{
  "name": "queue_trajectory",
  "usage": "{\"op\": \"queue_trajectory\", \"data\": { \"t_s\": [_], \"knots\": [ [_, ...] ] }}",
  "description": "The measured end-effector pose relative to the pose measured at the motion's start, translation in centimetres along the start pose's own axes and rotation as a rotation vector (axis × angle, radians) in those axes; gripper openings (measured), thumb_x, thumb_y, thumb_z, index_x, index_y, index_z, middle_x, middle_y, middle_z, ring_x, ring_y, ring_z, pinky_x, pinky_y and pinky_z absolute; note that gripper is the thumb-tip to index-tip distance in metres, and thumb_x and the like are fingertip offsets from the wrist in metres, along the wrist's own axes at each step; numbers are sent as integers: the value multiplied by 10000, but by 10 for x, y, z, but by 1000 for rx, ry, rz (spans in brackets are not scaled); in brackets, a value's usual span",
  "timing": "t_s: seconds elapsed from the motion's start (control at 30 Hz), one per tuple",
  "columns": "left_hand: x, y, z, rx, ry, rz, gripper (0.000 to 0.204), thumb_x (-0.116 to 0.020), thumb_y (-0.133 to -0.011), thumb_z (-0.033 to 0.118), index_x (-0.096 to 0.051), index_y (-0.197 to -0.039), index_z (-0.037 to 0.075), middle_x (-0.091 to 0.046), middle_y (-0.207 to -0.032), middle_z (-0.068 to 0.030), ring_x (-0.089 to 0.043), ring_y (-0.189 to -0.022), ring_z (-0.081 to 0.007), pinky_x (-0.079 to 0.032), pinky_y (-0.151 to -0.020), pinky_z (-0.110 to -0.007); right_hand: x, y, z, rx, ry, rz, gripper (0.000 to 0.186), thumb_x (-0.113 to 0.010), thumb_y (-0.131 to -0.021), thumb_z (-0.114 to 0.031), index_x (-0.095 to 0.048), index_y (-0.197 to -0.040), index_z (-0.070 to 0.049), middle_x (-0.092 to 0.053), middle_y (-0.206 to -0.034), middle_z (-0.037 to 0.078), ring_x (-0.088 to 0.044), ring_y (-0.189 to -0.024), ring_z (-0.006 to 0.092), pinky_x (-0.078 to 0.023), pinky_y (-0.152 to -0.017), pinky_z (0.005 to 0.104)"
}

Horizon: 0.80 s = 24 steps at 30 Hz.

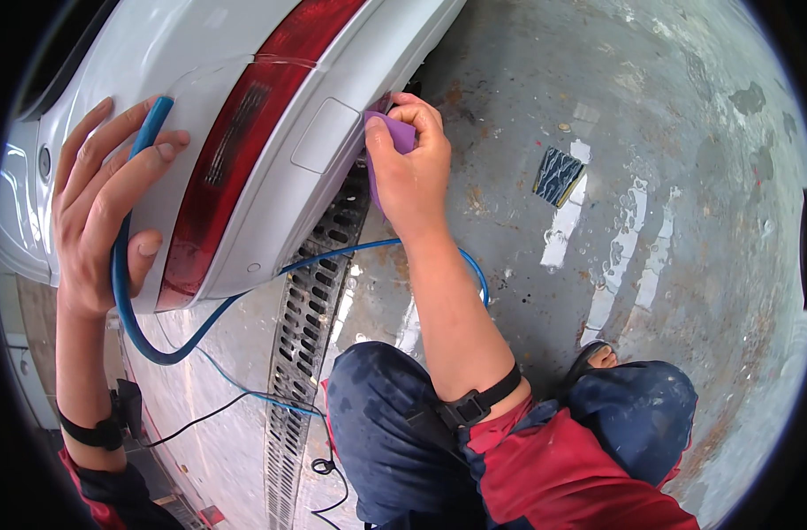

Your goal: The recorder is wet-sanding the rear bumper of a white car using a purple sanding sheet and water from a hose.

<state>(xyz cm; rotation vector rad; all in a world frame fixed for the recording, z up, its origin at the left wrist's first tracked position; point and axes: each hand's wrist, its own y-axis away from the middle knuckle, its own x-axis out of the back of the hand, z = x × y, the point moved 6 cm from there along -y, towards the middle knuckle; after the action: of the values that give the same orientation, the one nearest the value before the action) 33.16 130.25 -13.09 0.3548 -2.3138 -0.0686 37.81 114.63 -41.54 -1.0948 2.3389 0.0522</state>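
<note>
My left hand holds a blue hose upright against the white car bumper, its fingertips near the body panel beside a long red light. A thin clear stream of water arcs from the hose end across the light. My right hand grips a purple pad or cloth at the bumper's edge; part of the pad and some fingertips are hidden.
The wet grey floor holds a dark patterned pad to the right. A perforated metal drain grate runs below the bumper, crossed by hose loops and thin cables. My bent knees and a sandalled foot are at the lower right.
</note>
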Motion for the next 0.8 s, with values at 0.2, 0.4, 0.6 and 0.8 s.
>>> {"op": "queue_trajectory", "data": {
  "t_s": [0.2, 0.4, 0.6, 0.8],
  "knots": [
    [0, 2, -1, -28, 27, 16, 467, -410, -1094, 530, -620, -1337, 192, -794, -1163, -122, -658, -1308, -387, -375, -1219, -636, -2, 0, 15, -263, -243, -18, 365, -791, -916, -157, -657, -1223, -12, -664, -1234, 105, -677, -999, 174, -555, -854, 332],
    [-7, 4, -2, -33, 35, -56, 472, -368, -1085, 564, -626, -1323, 248, -804, -1147, -94, -617, -1364, -376, -341, -1238, -643, -1, 0, 19, -395, -175, -73, 213, -823, -926, -134, -726, -1064, -3, -729, -894, 32, -660, -774, 87, -538, -683, 265],
    [-8, 6, -2, -27, 44, -35, 437, -380, -1087, 542, -626, -1320, 267, -805, -1152, -87, -609, -1377, -362, -326, -1249, -645, -1, -2, 8, -325, -203, -114, 169, -798, -883, -143, -757, -956, 4, -744, -836, 31, -665, -750, 90, -540, -692, 283],
    [-7, 7, -2, -15, 40, -31, 426, -391, -1084, 537, -625, -1321, 271, -805, -1150, -79, -610, -1378, -354, -330, -1250, -641, -2, -2, 2, -394, -122, -108, 170, -788, -865, -134, -760, -936, 18, -738, -804, 38, -664, -728, 94, -539, -676, 286]
  ]
}}
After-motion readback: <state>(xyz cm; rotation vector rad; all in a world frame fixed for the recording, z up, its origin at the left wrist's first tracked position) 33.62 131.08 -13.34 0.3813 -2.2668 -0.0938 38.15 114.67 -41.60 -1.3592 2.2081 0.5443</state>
